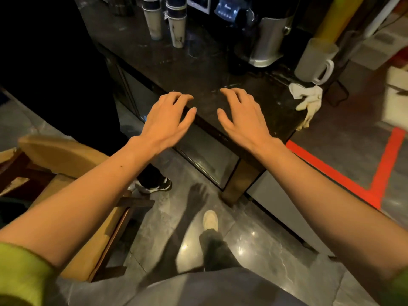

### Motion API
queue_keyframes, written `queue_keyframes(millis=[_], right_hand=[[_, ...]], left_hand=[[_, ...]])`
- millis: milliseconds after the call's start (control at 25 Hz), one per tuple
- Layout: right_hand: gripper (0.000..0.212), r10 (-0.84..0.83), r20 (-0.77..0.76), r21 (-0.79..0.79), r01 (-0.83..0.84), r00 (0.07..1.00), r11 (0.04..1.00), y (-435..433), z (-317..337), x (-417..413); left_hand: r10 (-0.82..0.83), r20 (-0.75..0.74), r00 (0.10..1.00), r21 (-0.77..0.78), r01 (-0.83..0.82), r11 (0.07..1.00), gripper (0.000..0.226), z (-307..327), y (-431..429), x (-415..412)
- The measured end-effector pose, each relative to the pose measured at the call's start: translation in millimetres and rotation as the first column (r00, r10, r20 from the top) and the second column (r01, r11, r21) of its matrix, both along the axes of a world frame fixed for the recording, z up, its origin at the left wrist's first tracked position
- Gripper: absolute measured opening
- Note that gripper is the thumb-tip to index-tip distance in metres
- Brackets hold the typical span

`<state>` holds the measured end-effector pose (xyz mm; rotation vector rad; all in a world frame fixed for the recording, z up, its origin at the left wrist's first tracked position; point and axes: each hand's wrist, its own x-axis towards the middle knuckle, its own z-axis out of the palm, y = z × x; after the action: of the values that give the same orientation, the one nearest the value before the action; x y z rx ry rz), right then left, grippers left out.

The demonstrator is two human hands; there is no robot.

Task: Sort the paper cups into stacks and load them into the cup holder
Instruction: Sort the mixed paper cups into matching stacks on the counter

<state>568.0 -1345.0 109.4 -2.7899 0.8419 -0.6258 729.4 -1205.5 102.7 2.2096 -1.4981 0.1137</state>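
Note:
Two stacks of paper cups stand upside down at the far end of the dark counter: one stack on the left, the other just right of it, both cream with dark bands. My left hand and my right hand hover palm down over the counter's near edge, fingers spread, holding nothing. Both hands are well short of the cups. No cup holder can be made out.
A metal machine and a white jug stand at the counter's right side, with a white cloth draped over the corner. A wooden chair is at my left. Another person's shoe is by the counter. Red tape marks the floor.

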Motion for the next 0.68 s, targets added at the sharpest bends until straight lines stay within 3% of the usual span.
queue_keyframes(millis=[320, 680], right_hand=[[0.055, 0.083, 0.039, 0.098, -0.087, 0.996, 0.991, -129, 4, 109], [0.057, 0.028, 0.113, 0.264, -0.057, 0.993, 0.963, -217, 7, 239]], left_hand=[[0.101, -0.042, 0.994, 0.029, -0.1, 0.995, 0.048, 11, -115, 91], [0.115, -0.171, 0.978, -0.022, -0.121, 0.992, 0.055, 3, -208, 224]])
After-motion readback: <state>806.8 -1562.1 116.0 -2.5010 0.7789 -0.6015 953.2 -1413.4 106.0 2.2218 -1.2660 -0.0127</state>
